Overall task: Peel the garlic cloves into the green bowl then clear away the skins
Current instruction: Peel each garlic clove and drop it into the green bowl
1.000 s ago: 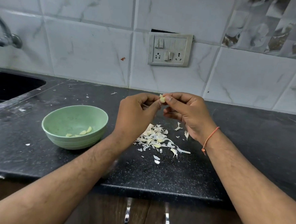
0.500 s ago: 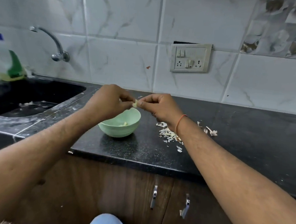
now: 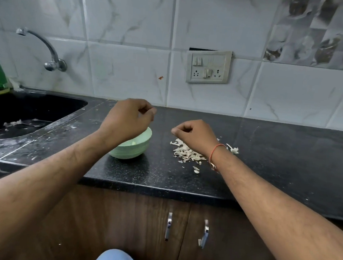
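Pale-green ribbed bowl sits beside papery garlic skins.

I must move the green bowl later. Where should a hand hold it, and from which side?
Probably best by the bowl's right rim, from the right: thumb inside, fingers on the ribbed outer wall. The left hand hangs over the left part, and the sink is that way; the right side faces bare counter.

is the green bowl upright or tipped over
Upright. The green bowl sits on its base on the black counter, rim facing up, with the left hand above it hiding most of its inside.
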